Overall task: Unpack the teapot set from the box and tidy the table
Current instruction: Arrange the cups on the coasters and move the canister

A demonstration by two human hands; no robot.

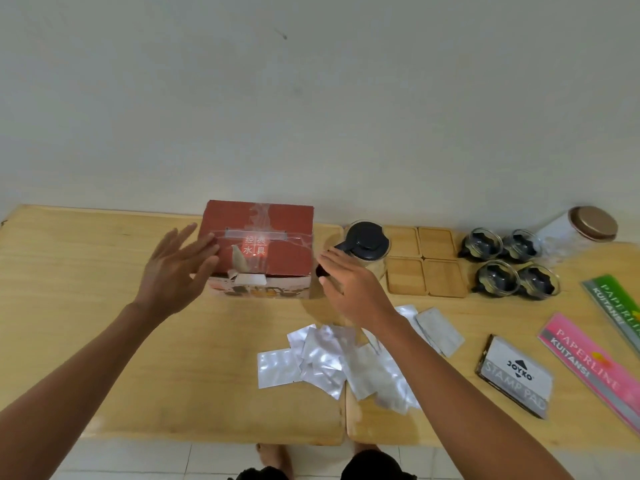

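Note:
A red cardboard box [266, 244] with taped flaps stands closed at the back middle of the wooden table [104, 306]. My left hand [176, 268] hovers open at the box's left side, fingertips near its top edge. My right hand [349, 285] is open just right of the box, in front of a glass teapot [367, 244] with a black lid. Right of the teapot lie several wooden coasters [424, 261], then several glass cups [507, 265] with black handles.
Several silver foil pouches [322, 358] lie scattered at the front middle. A stamp pad box [516, 375], a pink receipt book [588, 358] and a green one [613, 299] lie at the right. A glass jar [581, 225] with a brown lid lies on its side at the back right.

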